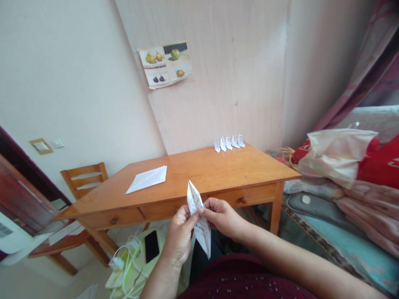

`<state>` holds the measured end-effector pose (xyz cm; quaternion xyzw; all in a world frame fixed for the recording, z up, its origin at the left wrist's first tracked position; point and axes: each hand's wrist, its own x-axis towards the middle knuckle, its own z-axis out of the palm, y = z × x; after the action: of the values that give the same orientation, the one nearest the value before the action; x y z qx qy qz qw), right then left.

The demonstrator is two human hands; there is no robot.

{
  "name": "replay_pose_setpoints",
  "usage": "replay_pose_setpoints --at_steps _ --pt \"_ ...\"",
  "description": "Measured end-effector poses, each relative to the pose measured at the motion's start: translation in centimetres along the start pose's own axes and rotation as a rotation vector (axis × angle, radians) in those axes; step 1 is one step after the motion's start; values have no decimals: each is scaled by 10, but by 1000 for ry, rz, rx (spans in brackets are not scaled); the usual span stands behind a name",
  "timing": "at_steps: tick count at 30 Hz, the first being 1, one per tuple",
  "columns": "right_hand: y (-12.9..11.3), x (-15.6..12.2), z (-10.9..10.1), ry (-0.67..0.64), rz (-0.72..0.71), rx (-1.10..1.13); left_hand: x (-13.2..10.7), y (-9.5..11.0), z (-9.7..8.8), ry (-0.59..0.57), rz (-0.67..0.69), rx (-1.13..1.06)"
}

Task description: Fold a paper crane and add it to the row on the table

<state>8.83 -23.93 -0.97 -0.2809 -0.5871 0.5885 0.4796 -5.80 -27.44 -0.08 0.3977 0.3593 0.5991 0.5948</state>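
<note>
A folded piece of printed white paper (199,220), long and pointed at both ends, stands upright between my hands in front of the wooden table (218,170). My left hand (180,234) pinches its left edge near the middle. My right hand (222,216) pinches the right edge at the same height. A flat printed sheet (147,179) lies on the left part of the tabletop. Several small folded paper pieces (229,143) stand in a row at the table's far edge by the wall.
A wooden chair (84,178) stands left of the table. Below, a pale green seat holds a black phone (151,246) and white cables (124,265). On the right a bed carries a plastic bag (333,153) and bedding. A fruit picture (165,64) hangs on the wall.
</note>
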Motion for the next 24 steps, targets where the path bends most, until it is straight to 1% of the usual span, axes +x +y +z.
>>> replay_pose_setpoints --at_steps 3,5,10,13,17,19,24 --pt "-1 0 2 -18 48 89 -1 0 0 -14 -3 2" --pt "-2 -1 2 -20 55 113 -2 0 0 -14 -6 -4" --pt "1 -1 0 -18 7 121 -2 -1 0 13 -34 -45" --pt "3 -1 0 -9 4 103 -2 -3 0 8 -40 -50" --pt "-1 -3 0 14 22 103 -2 -4 2 -5 17 4" --pt "-5 -3 -1 32 7 103 -2 -5 3 -5 39 52" --pt "-7 -2 -6 65 -47 93 -4 -4 9 -32 29 96"
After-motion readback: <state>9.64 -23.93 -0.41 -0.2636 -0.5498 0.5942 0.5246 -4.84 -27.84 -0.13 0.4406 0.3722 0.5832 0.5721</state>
